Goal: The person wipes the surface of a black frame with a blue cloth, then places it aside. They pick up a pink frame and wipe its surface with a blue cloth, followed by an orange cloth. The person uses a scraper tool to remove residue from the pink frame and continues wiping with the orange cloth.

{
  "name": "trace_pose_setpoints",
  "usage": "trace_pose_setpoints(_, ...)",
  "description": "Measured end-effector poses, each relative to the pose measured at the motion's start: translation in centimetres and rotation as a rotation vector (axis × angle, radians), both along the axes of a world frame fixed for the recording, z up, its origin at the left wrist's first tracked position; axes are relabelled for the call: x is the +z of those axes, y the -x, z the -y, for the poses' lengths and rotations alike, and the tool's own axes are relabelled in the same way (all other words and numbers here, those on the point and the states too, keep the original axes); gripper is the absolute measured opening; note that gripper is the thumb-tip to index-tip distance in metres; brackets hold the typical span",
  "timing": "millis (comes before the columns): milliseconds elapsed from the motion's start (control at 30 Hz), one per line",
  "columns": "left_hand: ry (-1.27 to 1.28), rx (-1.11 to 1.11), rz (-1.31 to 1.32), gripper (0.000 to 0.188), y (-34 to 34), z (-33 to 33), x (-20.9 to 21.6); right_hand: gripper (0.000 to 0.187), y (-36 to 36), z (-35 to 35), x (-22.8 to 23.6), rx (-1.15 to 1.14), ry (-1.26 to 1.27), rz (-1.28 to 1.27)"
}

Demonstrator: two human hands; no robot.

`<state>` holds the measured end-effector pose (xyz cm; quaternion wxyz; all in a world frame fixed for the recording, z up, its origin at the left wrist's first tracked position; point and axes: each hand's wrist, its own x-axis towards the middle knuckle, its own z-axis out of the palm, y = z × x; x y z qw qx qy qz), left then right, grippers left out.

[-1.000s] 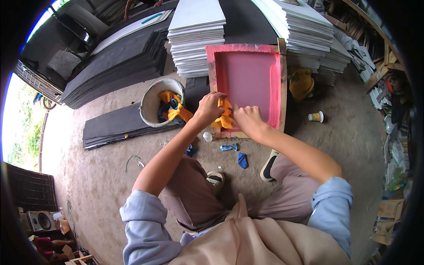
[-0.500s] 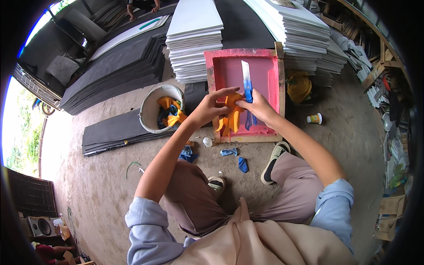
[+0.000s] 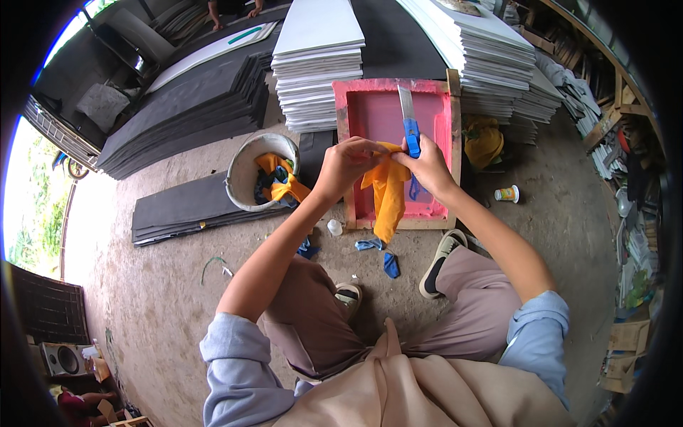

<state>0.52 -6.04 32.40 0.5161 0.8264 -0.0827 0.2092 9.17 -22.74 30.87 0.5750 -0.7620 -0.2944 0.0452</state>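
Between my hands a yellow-orange cloth (image 3: pixel 388 203) hangs down in folds. My left hand (image 3: pixel 346 165) is closed in a pinch on its upper edge. My right hand (image 3: pixel 432 171) grips a box cutter (image 3: pixel 410 132) with a blue handle, its long blade out and pointing up and away from me. The right thumb also presses at the cloth's upper edge. Beneath both hands lies a wooden-framed screen (image 3: pixel 455 142) with pink-red smears and a pinkish mesh. Part of a blue shape on it shows behind the cloth, too covered to name.
Left of the frame a bucket (image 3: pixel 231 186) holds orange and blue cloths, beside black sheets (image 3: pixel 171 217). White sheet stacks (image 3: pixel 316 78) stand beyond. Blue scraps (image 3: pixel 391 265) and a small cup (image 3: pixel 506 193) lie on the floor. Another person's hands (image 3: pixel 215 21) show at far left.
The orange cloth, bunched before, now hangs longer and lower. My left hand has moved its grip to the cloth's top edge, and the box cutter has shifted slightly right and tilted.
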Motion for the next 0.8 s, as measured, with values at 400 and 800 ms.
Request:
trace_pose_setpoints(400,-0.187,0.276,0.014,0.029,0.7,-1.5,1.4,0.027,1.8,3.7,5.3,0.074,0.606,0.568)
trace_pose_setpoints(800,-0.322,0.256,-0.1,0.033,0.2,-0.9,0.3,0.015,3.2,1.2,3.0,0.04,0.764,0.987)
